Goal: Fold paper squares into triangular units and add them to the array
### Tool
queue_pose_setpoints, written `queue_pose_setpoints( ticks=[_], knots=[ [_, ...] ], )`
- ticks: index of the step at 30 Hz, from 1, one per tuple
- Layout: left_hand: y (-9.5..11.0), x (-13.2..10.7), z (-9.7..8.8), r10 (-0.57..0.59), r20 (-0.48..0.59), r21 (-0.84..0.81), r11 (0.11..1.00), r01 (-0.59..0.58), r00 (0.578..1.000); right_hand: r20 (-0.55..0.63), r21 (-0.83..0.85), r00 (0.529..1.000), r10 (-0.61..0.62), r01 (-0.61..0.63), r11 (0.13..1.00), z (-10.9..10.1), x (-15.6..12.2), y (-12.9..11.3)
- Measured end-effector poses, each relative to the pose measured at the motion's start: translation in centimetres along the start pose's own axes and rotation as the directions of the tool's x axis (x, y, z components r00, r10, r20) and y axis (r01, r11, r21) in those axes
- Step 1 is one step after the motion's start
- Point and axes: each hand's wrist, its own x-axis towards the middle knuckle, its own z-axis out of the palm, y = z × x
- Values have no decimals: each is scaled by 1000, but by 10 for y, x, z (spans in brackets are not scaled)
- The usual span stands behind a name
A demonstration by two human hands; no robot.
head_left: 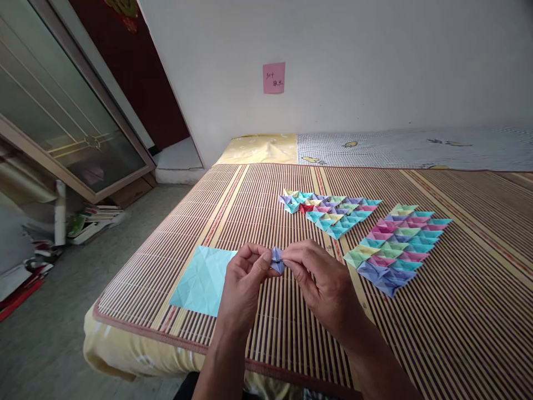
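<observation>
Between both hands, above the mat, is a small folded piece of lavender origami paper (277, 261). My left hand (246, 273) pinches its left side between thumb and fingers. On the opposite side, the thumb and forefinger of my right hand (318, 278) grip its edge. Under and beside the left hand lies a creased light-blue paper sheet (200, 280), partly covered by that hand. Two groups of folded paper units in several colours rest farther off: one group (333, 214) behind the right hand, another (395, 250) to its right, with lavender units at its near end.
A striped bamboo mat (145, 266) covers the bed, whose yellow-sheeted edge (137, 347) is at the near left. A pink note (273, 78) is stuck on the white wall. To the left are a glass door (62, 83) and books (95, 219) on the floor.
</observation>
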Motion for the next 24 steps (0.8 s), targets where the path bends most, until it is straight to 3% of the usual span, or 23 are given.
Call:
queue_pose_setpoints(
  ticks=[3, 9, 16, 24],
  knots=[
    [1, 1, 1, -25, -40, -92, 996, 21, 999, -6, -24, 1000, -5, 4, 1000, -2, 0, 0],
    [3, -1, 1, -58, -18, -177, 983, 54, 998, -66, -73, 998, -8, 4, 997, -10, 3, -1],
    [-9, -2, 3, 94, -42, 143, 986, -87, 995, -42, -177, 999, -7, -1, 984, -1, -1, 0],
    [-11, -3, 4, 80, -39, 154, 985, -73, 996, -11, -351, 1000, -15, 10, 936, 8, -2, 0]
  ],
)
